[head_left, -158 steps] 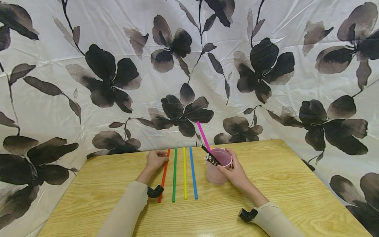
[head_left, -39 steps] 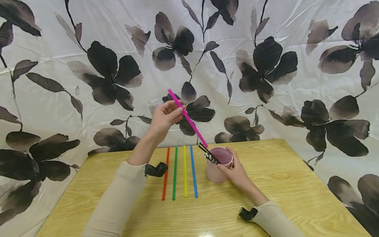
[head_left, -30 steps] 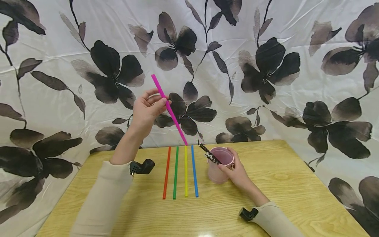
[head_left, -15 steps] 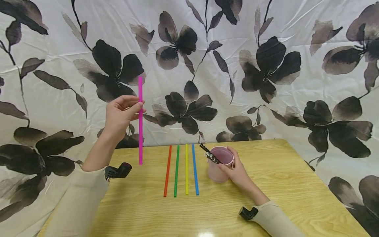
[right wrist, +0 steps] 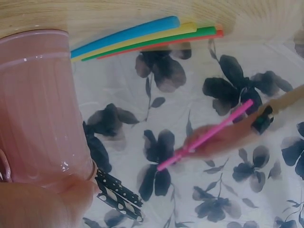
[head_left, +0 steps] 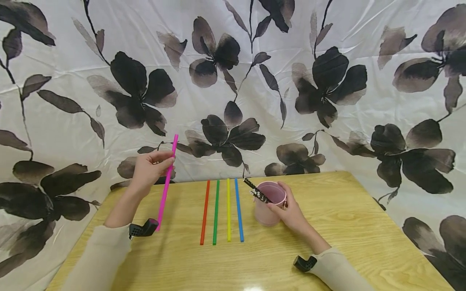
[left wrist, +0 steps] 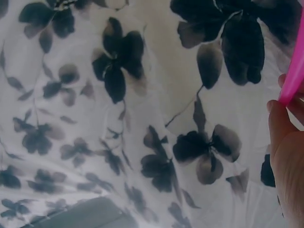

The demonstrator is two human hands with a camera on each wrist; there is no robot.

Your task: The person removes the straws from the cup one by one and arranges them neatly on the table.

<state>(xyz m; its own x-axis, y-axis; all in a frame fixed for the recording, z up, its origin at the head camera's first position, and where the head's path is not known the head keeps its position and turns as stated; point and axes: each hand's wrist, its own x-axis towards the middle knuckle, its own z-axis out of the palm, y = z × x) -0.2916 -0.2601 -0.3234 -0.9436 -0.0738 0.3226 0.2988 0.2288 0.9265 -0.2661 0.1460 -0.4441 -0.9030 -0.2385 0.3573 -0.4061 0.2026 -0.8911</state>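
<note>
My left hand (head_left: 150, 171) pinches a magenta straw (head_left: 166, 186) between thumb and fingers, to the left of the row on the table. The straw leans slightly, top end to the right, its lower end beside the wrist camera. In the left wrist view only part of the straw (left wrist: 295, 66) and the fingers show. My right hand (head_left: 293, 212) grips a pink cup (head_left: 265, 215) around its right side and rim. Black-and-white patterned straws (head_left: 257, 192) lean out over the cup's left rim; the right wrist view also shows these straws (right wrist: 118, 195).
On the wooden table (head_left: 327, 242), a red straw (head_left: 205, 212), a green straw (head_left: 216, 212), a yellow straw (head_left: 228, 210) and a blue straw (head_left: 239, 210) lie side by side, left of the cup. A floral cloth (head_left: 233, 40) hangs behind the table.
My left hand has gone from the red straw to the magenta one, drawn it out of the cup, carried it left and lowered it toward the table. My right hand stays on the cup.
</note>
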